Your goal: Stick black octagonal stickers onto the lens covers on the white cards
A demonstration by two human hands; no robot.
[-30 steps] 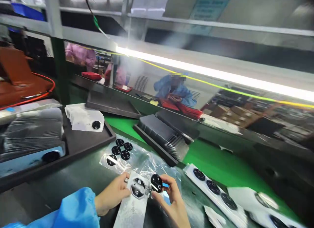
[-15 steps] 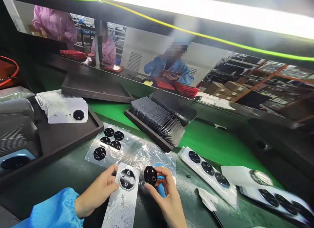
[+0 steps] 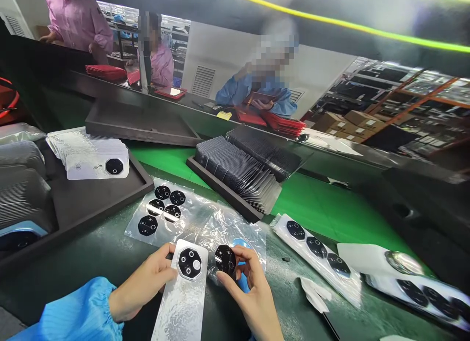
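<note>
My left hand [image 3: 145,284] is closed on the left edge of a silvery phone back cover [image 3: 182,302], thumb on its face. The cover stands tilted toward me, with a black octagonal camera area with several rings near its top. Between thumb and fingers, my right hand [image 3: 253,287] pinches a black octagonal camera lens plate [image 3: 225,259] just right of the cover, apart from it. Behind both hands lies clear plastic film [image 3: 231,228]. Several similar lens plates [image 3: 162,211] rest on the film beyond my left hand. A blue round piece [image 3: 242,245] is partly hidden behind my right fingers.
At left, a dark tray [image 3: 95,204] holds stacked silvery covers [image 3: 95,157]. A second tray [image 3: 191,164] carries many thin dark panels. Plastic strips with black lens plates [image 3: 317,248] and a white-tipped stick [image 3: 319,302] lie at right. Co-workers [image 3: 257,86] sit and stand beyond the bench.
The view has shifted slightly. The cover and the lens plate have tilted a little, so reflections on them differ. Both hands keep their holds.
</note>
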